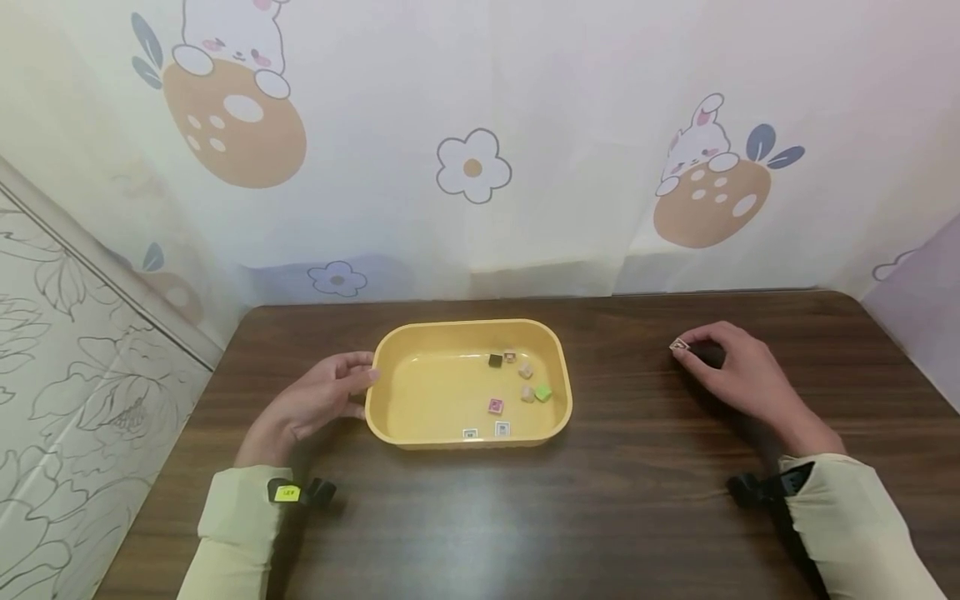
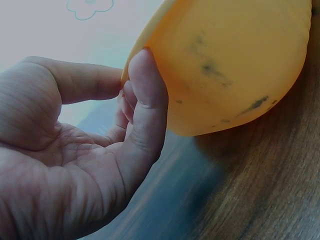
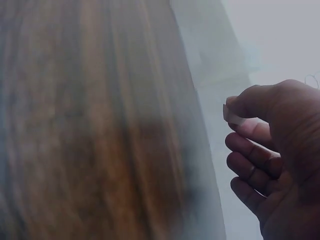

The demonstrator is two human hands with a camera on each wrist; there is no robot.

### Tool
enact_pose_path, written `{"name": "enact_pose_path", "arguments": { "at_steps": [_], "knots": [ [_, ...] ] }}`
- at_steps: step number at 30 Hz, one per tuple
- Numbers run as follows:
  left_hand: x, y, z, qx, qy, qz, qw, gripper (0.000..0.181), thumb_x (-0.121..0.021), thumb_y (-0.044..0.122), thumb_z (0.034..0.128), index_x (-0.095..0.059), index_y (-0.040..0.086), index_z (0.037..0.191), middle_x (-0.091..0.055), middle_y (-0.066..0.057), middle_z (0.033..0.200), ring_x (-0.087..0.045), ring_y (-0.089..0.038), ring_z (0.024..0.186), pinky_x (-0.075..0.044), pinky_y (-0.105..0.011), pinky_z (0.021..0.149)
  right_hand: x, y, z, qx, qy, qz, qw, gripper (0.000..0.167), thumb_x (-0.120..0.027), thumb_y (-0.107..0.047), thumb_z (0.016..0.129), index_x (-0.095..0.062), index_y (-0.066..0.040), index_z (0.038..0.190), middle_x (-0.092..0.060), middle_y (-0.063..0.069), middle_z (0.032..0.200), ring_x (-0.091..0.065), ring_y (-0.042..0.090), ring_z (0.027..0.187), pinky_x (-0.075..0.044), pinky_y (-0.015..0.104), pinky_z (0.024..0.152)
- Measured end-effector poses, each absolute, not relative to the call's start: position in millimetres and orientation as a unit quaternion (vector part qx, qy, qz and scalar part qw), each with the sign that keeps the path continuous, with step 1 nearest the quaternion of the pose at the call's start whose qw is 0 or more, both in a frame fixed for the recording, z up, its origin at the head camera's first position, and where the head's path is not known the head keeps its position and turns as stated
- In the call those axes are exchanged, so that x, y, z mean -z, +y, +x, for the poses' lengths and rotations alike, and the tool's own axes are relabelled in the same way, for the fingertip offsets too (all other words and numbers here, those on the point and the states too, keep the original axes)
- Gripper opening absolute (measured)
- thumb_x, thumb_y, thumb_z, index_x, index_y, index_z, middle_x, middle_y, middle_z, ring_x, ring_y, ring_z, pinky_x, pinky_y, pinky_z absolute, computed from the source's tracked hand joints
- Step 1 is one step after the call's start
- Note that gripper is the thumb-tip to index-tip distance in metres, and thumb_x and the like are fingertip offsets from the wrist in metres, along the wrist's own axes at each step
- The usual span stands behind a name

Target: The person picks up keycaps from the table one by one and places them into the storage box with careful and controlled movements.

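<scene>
My left hand [image 1: 324,393] grips the left end of a yellow plastic tray [image 1: 435,445], thumb at the rim. In the left wrist view, fingers [image 2: 146,75] bend against the outside of the tray wall [image 2: 235,65]. Inside the tray, mostly toward its right half, lie several small cubes, among them a black cube [image 1: 496,361], a green cube [image 1: 543,393] and a magenta cube [image 1: 496,406]. Off to the right, my right hand [image 1: 746,377] pinches a small white block [image 1: 678,345] with a dark printed face between thumb and forefinger. The right wrist view shows the block [image 3: 232,116] partly hidden by the thumb.
Both hands are over a dark wooden table [image 1: 630,517]. Behind its far edge rises a wall [image 1: 570,200] with rabbit and flower prints. A white panel with line-drawn flowers [image 1: 67,400] stands along the left side. Each wrist wears a dark strap [image 1: 772,485].
</scene>
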State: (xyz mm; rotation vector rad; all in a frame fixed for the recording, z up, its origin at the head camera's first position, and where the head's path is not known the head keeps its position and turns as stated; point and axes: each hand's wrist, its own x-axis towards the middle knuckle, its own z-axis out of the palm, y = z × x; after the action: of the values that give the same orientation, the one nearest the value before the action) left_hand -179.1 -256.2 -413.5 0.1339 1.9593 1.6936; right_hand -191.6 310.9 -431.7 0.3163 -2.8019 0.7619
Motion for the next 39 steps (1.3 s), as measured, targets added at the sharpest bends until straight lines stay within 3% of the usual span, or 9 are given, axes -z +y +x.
{"name": "enact_pose_path", "arguments": {
  "at_steps": [5,8,19,32,39],
  "knots": [
    [413,-256,-179,-0.629,0.727,0.048,0.27,0.057,-0.053,0.019,0.1103,-0.033,-0.013,0.152,-0.062,-0.015,0.126,-0.071,-0.015,0.098,-0.065,-0.032,0.082,429,303,-191,-0.26,-0.951,0.117,0.119,0.019,-0.075,-0.029,0.1,-0.077,-0.013,0.109,-0.072,0.012,0.112,-0.061,0.029,0.106,-0.042,0.028,0.083],
    [413,-256,-179,-0.628,0.728,0.046,0.269,0.058,-0.054,0.02,0.1102,-0.033,-0.013,0.153,-0.061,-0.016,0.128,-0.071,-0.015,0.098,-0.065,-0.032,0.082,427,297,-191,-0.262,-0.949,0.122,0.124,0.016,-0.075,-0.028,0.099,-0.077,-0.014,0.108,-0.072,0.01,0.111,-0.062,0.029,0.106,-0.042,0.028,0.083],
    [416,-256,-179,-0.625,0.731,0.044,0.271,0.055,-0.053,0.019,0.1105,-0.035,-0.011,0.152,-0.061,-0.017,0.13,-0.071,-0.016,0.099,-0.065,-0.032,0.083,426,273,-196,-0.269,-0.942,0.155,0.124,0.014,-0.077,-0.022,0.098,-0.077,-0.013,0.108,-0.072,0.011,0.111,-0.066,0.029,0.106,-0.048,0.044,0.086],
    [414,-256,-180,-0.622,0.733,0.049,0.27,0.054,-0.052,0.019,0.1105,-0.035,-0.013,0.151,-0.063,-0.014,0.124,-0.071,-0.015,0.096,-0.065,-0.031,0.081,415,246,-195,-0.279,-0.937,0.169,0.126,0.011,-0.076,-0.021,0.098,-0.076,-0.013,0.106,-0.072,0.008,0.107,-0.067,0.028,0.105,-0.053,0.055,0.091],
    [415,-256,-180,-0.623,0.733,0.054,0.269,0.054,-0.051,0.018,0.1106,-0.034,-0.014,0.15,-0.062,-0.014,0.125,-0.071,-0.015,0.097,-0.065,-0.031,0.081,410,235,-195,-0.287,-0.934,0.176,0.118,0.011,-0.076,-0.022,0.098,-0.076,-0.015,0.107,-0.071,0.006,0.109,-0.065,0.026,0.107,-0.053,0.055,0.092]
  ]
}}
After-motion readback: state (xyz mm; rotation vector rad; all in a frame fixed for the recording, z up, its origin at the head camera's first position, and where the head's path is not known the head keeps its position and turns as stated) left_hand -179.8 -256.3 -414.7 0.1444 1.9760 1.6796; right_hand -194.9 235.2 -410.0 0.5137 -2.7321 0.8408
